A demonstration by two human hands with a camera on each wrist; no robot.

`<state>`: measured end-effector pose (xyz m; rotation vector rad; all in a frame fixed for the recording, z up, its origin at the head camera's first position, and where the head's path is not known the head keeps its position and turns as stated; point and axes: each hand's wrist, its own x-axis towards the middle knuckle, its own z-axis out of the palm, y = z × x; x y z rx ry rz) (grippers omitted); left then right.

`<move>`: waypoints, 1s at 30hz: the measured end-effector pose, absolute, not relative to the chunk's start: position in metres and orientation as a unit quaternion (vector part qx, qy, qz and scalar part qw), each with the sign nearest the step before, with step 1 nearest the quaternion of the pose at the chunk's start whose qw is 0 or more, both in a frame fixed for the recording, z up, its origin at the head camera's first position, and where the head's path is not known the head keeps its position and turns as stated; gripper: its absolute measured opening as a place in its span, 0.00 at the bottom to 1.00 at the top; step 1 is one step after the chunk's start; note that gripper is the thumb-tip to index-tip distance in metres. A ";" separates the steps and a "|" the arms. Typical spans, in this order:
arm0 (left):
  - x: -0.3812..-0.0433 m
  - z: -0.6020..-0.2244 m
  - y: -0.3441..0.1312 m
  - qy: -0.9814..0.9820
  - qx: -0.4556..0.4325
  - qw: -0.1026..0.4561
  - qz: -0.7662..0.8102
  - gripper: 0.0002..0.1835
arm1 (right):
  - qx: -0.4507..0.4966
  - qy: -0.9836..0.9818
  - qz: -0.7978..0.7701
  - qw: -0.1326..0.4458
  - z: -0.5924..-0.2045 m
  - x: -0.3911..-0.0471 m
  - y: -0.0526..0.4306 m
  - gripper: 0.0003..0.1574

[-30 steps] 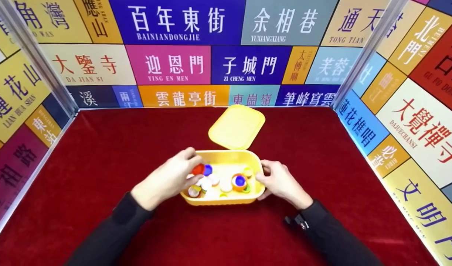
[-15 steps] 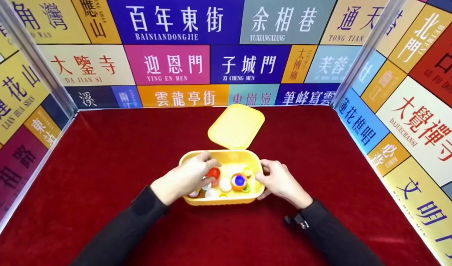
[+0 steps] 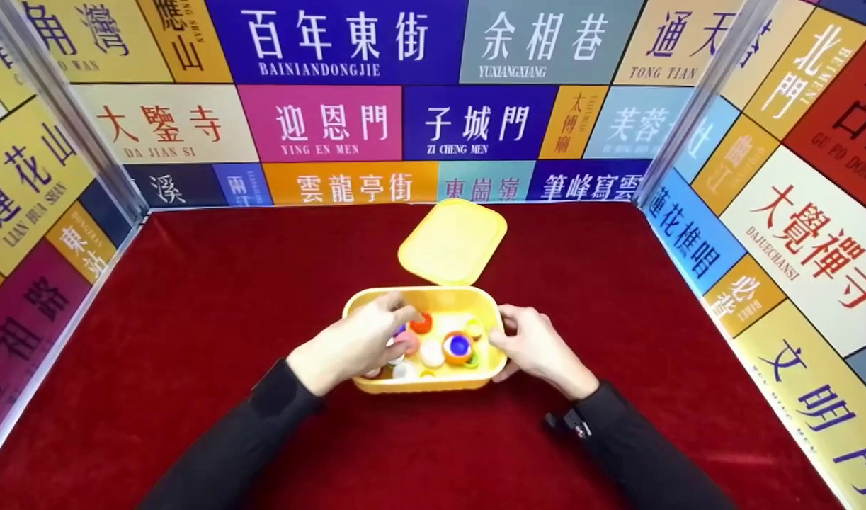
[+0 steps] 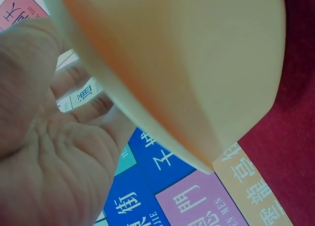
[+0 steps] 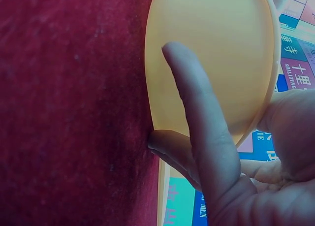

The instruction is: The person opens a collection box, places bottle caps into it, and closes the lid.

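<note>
A yellow plastic box (image 3: 447, 300) stands on the red cloth with several small round caps inside. My left hand (image 3: 351, 343) reaches over its left part, fingers bent above the caps. Just past those fingertips lies a red cap (image 3: 421, 324), and a pinkish round piece (image 3: 406, 343) shows near the thumb. An orange cap (image 3: 458, 358) with a blue piece inside lies towards the right. My right hand (image 3: 537, 347) grips the box's right end, its fingers along the outer wall in the right wrist view. The left wrist view shows the palm (image 4: 64, 162) above the rim; the fingertips are hidden.
Behind the box lies its yellow lid (image 3: 454, 243), flat on the red cloth (image 3: 263, 262). Panels with Chinese place names (image 3: 330, 124) wall in the back and both sides.
The left hand has moved right over the box. The red cap, earlier at its fingers, now lies farther right and just beyond the fingertips. The right hand has stayed at the box's end.
</note>
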<state>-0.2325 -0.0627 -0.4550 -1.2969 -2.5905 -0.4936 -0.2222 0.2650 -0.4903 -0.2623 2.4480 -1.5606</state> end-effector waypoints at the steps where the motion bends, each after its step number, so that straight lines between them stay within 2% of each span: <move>1: -0.232 -0.455 -0.063 -0.878 -0.438 0.102 -0.166 0.15 | -0.090 0.834 -0.532 0.113 -0.490 -0.222 0.265 0.30; 9: -0.229 -0.456 -0.067 -0.882 -0.431 0.103 -0.160 0.15 | -0.087 0.834 -0.533 0.114 -0.490 -0.222 0.265 0.29; 22: -0.228 -0.460 -0.079 -0.880 -0.425 0.136 -0.161 0.15 | -0.090 0.834 -0.532 0.114 -0.490 -0.222 0.265 0.29; 30: -0.224 -0.459 -0.093 -0.897 -0.385 0.147 -0.157 0.18 | -0.090 0.835 -0.531 0.114 -0.490 -0.222 0.265 0.29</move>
